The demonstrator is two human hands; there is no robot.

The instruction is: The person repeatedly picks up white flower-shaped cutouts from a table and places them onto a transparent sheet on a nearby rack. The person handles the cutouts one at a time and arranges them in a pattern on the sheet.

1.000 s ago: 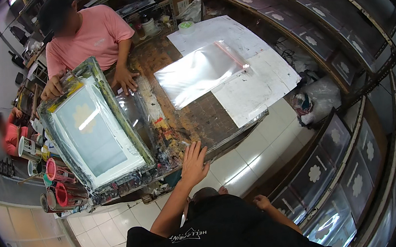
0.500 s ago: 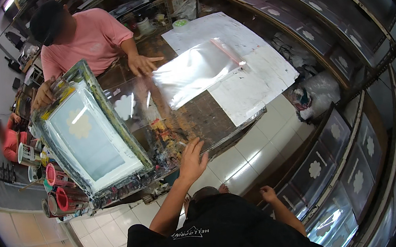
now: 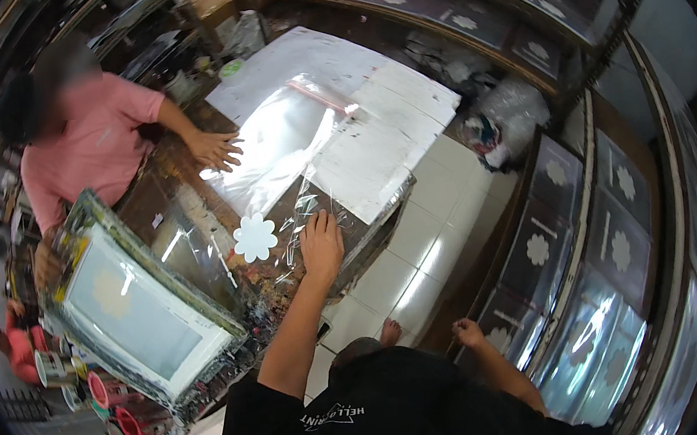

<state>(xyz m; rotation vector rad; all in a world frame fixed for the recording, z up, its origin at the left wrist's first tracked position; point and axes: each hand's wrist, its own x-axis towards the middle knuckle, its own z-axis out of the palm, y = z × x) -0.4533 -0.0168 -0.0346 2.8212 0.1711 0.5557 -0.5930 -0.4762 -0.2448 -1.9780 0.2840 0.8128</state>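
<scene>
At the near edge of the worktable, my left hand (image 3: pixel 323 246) has its fingers closed on the edge of a clear plastic sheet. The sheet bears a printed white flower (image 3: pixel 255 237) and catches bright reflections. My right hand (image 3: pixel 467 333) hangs low at my right side with curled fingers, holding nothing I can see, close to the rack. A screen printing frame (image 3: pixel 147 300) with a pale flower stencil is tilted up at the left. A co-worker's hand (image 3: pixel 216 150) spreads beside a stack of clear sheets (image 3: pixel 276 144); their other hand is at the frame's far end.
White boards (image 3: pixel 390 127) cover the table's far right part. On my right, a drying rack (image 3: pixel 577 226) holds several flower-printed sheets. Paint cans (image 3: pixel 135 422) stand at the lower left. A plastic bag (image 3: pixel 513 113) lies past the table's right side. Another person (image 3: pixel 24 353) is farther left.
The flower-printed sheet has moved away from the screen frame, toward me and rightward. My left hand has gone from resting on the table edge to gripping it. The view has turned somewhat.
</scene>
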